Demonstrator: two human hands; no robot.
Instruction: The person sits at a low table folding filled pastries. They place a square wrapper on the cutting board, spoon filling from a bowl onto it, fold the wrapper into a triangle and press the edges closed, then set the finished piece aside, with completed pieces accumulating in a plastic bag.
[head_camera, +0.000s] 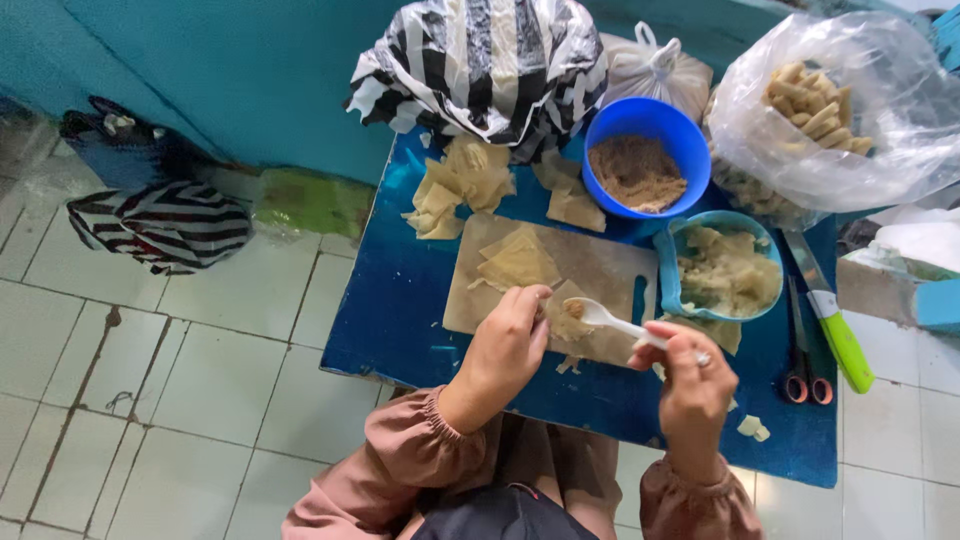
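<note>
So the wrapper (566, 318) being filled sits on the near right part of the wooden cutting board (600, 272), with a small dab of filling on it. The left hand (505, 348) pins it there, fingertips curled down onto its edge — more pressing than a real grip. The right hand (692, 385) has its fingers pinched around the handle of a white plastic spoon (603, 317), bowl pointing left and resting right over the wrapper.

To do this bit well, I'd say keep the dab small and centred so the edges stay clean for folding, and keep those left fingertips flat so the thin sheet doesn't slide or tear when the spoon scrapes off.

Further up the board there's a loose stack of wrappers (517, 260), and more of them heaped on the blue table (395, 300) beyond it. A round blue bowl (647, 160) of brownish crumbly stuff stands behind the board; just right of the board is a light blue container (722, 268) of pale mash — looks like the filling. Far right: a green-handled knife (832, 320), and scissors (807, 375) beside it. At the back, a clear bag of finished rolls (822, 105) and a black-and-white striped bag (480, 62).
</note>
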